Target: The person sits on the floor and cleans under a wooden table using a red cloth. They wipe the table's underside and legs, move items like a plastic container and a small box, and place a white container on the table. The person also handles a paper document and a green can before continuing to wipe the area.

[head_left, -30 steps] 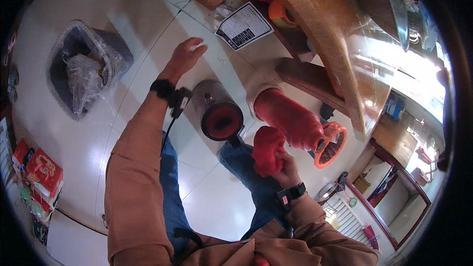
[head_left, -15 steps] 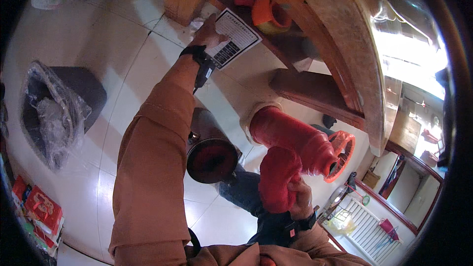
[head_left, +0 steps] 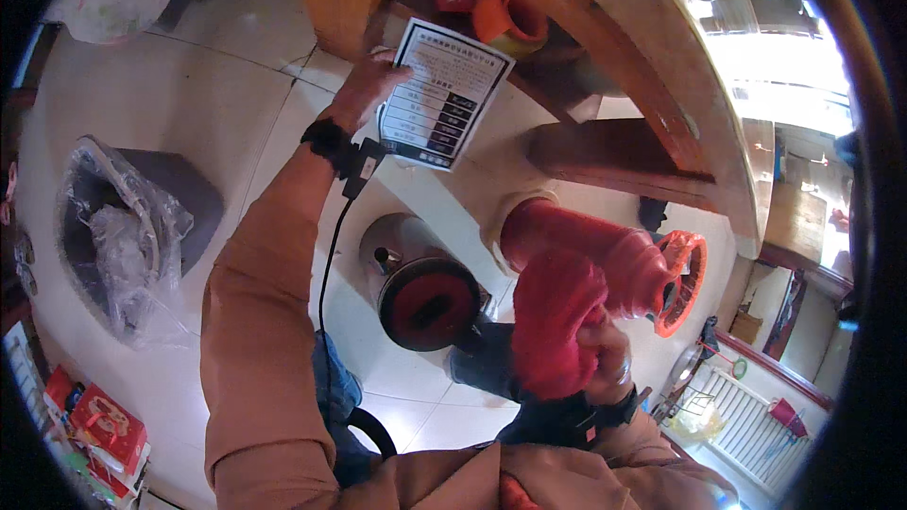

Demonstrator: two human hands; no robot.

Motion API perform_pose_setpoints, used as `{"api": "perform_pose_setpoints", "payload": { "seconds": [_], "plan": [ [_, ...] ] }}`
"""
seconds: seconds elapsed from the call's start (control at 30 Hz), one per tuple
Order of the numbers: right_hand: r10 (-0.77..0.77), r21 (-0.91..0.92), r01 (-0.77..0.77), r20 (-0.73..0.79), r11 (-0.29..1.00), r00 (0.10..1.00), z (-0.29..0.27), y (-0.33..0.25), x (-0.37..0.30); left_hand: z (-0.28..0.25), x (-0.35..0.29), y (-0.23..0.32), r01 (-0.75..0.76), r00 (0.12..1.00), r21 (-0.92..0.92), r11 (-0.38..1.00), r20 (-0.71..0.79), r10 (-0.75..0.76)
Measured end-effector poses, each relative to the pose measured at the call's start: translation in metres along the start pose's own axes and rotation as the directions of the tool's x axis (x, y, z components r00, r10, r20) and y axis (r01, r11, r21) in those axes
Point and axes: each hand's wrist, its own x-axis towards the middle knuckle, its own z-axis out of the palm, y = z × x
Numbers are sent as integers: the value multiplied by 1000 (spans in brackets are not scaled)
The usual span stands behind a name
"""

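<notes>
– What is at the left?
– A grey bin (head_left: 184,194); then the left hand (head_left: 367,87), its fingers pinching a printed sheet (head_left: 444,99) near the wooden leg (head_left: 340,0).
– And further right?
– A metal vessel (head_left: 430,300), then a red cloth (head_left: 556,326), grasped by the right hand (head_left: 607,357) before the red flask (head_left: 628,269).

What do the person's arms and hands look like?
Both sleeves are brown. The bare left hand has a black wristband with a dark box, a pale label and a thin black cable. The bare right hand has a dark wristband too.
</notes>
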Motion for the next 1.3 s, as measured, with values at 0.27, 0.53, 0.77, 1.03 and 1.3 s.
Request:
{"api": "perform_pose_setpoints", "payload": {
  "seconds": [0.27,0.53,0.77,1.03,1.3],
  "plan": [
    [-113,29,112,70,993,991,12,6,12,6,-60,68,-51,992,42,998,-112,55],
    [-214,-55,235,255,970,943,-6,8,15,18,-92,105,-45,998,-190,981,-57,35],
    [-269,135,241,268,961,925,-12,7,10,25,-85,119,92,921,-502,860,371,118],
    [-299,199,254,244,946,922,-12,8,1,51,-89,139,92,809,-587,804,515,283],
    [-389,41,390,225,920,893,-14,9,-4,16,-94,146,-7,892,-622,783,350,286]
  ]
}}
